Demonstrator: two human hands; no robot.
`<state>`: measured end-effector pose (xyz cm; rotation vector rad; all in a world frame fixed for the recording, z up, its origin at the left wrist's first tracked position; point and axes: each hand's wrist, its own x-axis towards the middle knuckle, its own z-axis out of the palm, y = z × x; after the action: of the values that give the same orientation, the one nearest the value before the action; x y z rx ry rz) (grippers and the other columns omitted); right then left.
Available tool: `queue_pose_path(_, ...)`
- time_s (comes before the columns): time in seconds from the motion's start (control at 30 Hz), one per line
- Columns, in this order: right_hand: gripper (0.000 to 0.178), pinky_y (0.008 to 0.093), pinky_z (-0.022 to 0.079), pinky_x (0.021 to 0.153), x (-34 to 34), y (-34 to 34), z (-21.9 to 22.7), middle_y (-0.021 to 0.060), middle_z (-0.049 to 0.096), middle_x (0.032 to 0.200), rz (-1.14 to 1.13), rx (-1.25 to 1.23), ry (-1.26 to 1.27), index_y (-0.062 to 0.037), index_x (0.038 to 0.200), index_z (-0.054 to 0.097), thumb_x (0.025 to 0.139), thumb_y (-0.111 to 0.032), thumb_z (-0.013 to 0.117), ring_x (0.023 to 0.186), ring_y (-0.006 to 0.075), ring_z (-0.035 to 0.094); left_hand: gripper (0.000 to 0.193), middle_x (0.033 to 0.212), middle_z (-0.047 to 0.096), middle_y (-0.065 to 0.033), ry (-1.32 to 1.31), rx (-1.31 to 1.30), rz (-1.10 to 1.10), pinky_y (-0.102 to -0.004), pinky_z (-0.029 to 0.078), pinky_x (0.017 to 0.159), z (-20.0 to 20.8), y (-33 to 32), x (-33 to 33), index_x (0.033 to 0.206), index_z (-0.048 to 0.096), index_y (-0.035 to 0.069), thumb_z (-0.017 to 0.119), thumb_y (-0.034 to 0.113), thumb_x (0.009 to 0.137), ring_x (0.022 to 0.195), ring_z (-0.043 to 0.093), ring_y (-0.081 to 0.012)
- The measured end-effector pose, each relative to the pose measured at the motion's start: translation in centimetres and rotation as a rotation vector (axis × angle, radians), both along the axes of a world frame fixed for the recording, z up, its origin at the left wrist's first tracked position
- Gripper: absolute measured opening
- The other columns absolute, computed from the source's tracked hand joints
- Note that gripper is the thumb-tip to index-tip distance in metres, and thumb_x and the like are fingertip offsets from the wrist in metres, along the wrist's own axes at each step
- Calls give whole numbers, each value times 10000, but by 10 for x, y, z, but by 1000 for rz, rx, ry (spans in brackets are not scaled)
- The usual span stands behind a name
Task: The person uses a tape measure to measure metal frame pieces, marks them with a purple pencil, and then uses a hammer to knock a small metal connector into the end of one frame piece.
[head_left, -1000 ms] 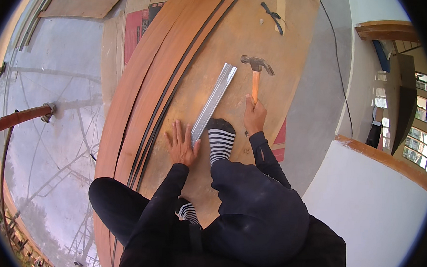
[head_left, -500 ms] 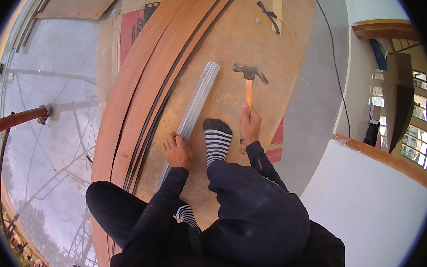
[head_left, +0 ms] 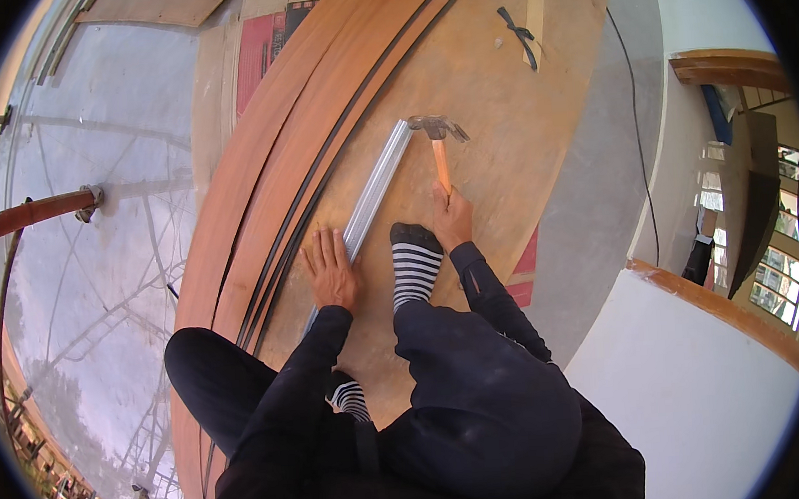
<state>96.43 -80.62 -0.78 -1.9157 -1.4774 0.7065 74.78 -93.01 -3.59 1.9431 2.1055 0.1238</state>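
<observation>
A long, silvery metal strip or bundle of strips [head_left: 377, 187] lies slantwise on a brown board [head_left: 493, 134]. My left hand [head_left: 332, 270] rests flat across its near part, fingers stretched out and pointing away from me. The strip's near end runs under my left forearm. My right hand [head_left: 453, 215] grips the wooden handle of a claw hammer [head_left: 441, 160]. The hammer's dark head is at the strip's far end; whether the two touch I cannot tell. My foot in a striped sock [head_left: 416, 262] stands on the board between my hands.
Long reddish-brown planks [head_left: 258, 176] and thin black strips [head_left: 322, 176] lie left of the metal strip. A dark strap [head_left: 519, 36] lies farther off on the board. At the right are a black cable [head_left: 638, 134] and a white wall [head_left: 692, 387]. A rusty pipe [head_left: 32, 222] juts in at left.
The hammer has moved left, its head now at the metal strip's far end. My left hand has gone from curled fingers to stretched flat on the strip.
</observation>
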Motion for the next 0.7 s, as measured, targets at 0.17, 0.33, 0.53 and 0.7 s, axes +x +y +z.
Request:
queue_pose_path(0.17,451,439,424,539,-10,9,31,261,565,652,-49,-75,104,48,786,579,980,-356,534,625,423,602,657,1544,301,-145,12,-11,14,-542,101,1180,-5,-3,-8,1470,304,53,553,332,930,1456,225,-312)
queue_pose_path(0.33,442,410,420,524,8,-8,-13,225,562,626,92,-114,-58,52,800,586,984,-346,534,551,348,575,656,1548,295,-145,-21,9,-25,-544,104,1179,5,2,8,1462,322,55,557,350,926,1458,221,-312)
queue_pose_path(0.53,425,434,444,556,-21,2,40,267,577,672,-10,-123,124,63,835,609,973,-333,544,625,420,600,654,1549,293,-145,43,-9,26,-543,105,1179,-7,-15,-8,1460,327,57,554,359,925,1457,226,-306)
queue_pose_path(0.7,404,413,436,539,1,-4,-2,238,568,642,25,-16,3,58,835,614,978,-313,544,579,371,590,644,1547,297,-146,-31,43,10,-541,103,1181,-1,1,4,1462,321,61,547,348,932,1457,225,-304)
